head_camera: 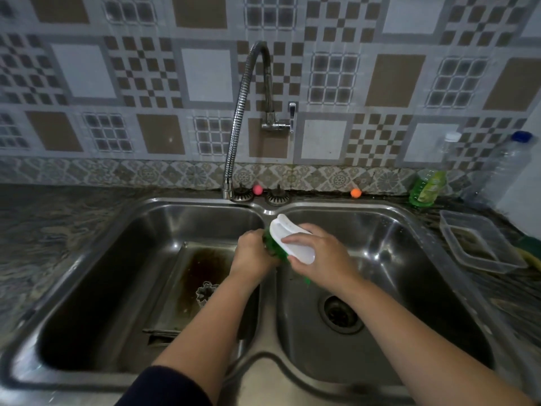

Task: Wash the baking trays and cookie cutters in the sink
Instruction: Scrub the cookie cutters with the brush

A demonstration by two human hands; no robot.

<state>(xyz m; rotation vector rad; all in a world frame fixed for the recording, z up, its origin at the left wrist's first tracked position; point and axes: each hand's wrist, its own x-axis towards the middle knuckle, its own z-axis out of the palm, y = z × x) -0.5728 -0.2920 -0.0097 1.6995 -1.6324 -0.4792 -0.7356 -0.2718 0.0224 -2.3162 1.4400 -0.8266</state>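
While a stained baking tray (202,276) and a flower-shaped cookie cutter (205,293) lie in the left sink basin (96,276), the right hand (322,256) grips a white-backed green brush (289,241). Left hand (253,253) curls around something hidden; its grip is unclear.

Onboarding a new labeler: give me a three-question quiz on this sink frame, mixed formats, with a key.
1. True or false: the baking tray lies in the right basin.
2. The right hand grips: A) a sponge B) the white-handled brush C) the soap bottle
3. Fill in: the flower-shaped cookie cutter sits on the ____.

Key: 1 false, it lies in the left basin; 2 B; 3 baking tray. The left hand holds something against the green bristles; what it is stays hidden.
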